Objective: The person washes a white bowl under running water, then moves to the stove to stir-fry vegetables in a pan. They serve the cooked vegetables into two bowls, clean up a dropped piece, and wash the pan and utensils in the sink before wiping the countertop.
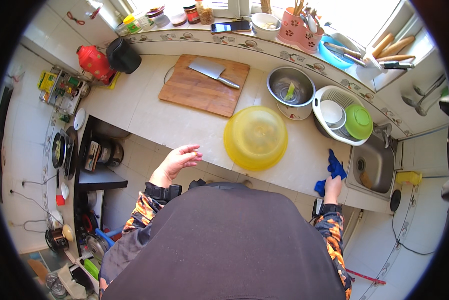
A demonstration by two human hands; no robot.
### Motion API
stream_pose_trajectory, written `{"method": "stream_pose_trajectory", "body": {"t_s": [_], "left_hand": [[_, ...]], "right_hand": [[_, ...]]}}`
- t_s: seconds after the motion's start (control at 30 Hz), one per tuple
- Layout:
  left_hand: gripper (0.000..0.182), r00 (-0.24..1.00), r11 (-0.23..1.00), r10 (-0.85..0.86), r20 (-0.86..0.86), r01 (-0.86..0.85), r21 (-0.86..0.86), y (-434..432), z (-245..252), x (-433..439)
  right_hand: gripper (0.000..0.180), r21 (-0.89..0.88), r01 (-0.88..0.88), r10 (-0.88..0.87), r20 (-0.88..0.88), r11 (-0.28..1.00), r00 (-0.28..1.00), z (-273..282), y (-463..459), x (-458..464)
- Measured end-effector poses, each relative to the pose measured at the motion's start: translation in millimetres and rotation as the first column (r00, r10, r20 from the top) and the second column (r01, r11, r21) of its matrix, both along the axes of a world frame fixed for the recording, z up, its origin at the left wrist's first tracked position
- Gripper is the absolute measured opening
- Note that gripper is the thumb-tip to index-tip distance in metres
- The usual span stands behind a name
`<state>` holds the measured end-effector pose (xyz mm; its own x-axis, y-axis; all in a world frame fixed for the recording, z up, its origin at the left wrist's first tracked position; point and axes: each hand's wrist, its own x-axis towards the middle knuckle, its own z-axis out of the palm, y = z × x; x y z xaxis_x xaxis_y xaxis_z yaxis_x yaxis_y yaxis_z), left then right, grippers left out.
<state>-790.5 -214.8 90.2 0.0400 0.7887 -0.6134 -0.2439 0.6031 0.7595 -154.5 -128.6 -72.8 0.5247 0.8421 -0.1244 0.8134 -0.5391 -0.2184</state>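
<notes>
My right hand grips a crumpled blue cloth on the counter, just left of the steel sink. My left hand holds nothing; its fingers are apart, above the counter's front edge. Between the hands sits a translucent yellow plastic bowl, upside down, with blurred contents under it. Behind it a wooden cutting board carries a cleaver, handle towards the right. A steel bowl with a green vegetable piece inside rests partly over a patterned plate.
A white draining basket with white bowls and a green bowl stands beside the sink. On the windowsill are a phone, jars and a pink utensil holder. A red container and a black bin occupy the far left corner.
</notes>
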Motion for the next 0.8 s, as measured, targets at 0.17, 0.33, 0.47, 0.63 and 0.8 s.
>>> {"method": "stream_pose_trajectory", "body": {"t_s": [0.17,0.33,0.47,0.63,0.8], "left_hand": [[0.045,0.998,0.998,-0.056,-0.012,0.056,0.039,-4.8,1.5,6.8],[0.044,0.990,0.975,-0.128,0.062,0.114,0.191,-2.1,23.0,-7.6],[0.045,0.973,0.915,-0.201,0.117,0.144,0.376,4.4,55.7,-19.2],[0.049,0.854,0.859,-0.148,0.498,-0.138,0.493,-6.9,80.1,-24.8],[0.020,0.567,0.726,-0.171,0.806,-0.481,0.492,-87.4,70.7,-92.7]], "right_hand": [[0.050,0.265,0.148,-0.024,-0.421,0.953,0.907,30.2,7.5,-14.8],[0.039,0.585,0.143,0.533,-0.797,0.798,0.285,159.0,13.5,-108.1],[0.030,0.670,-0.114,0.678,-0.716,0.734,0.166,264.1,17.1,-236.9],[0.022,0.566,-0.722,0.802,-0.596,0.397,-0.026,319.1,-19.4,-422.4],[0.036,0.726,-0.677,0.732,-0.525,0.120,-0.434,311.7,-89.9,-568.1]]}}
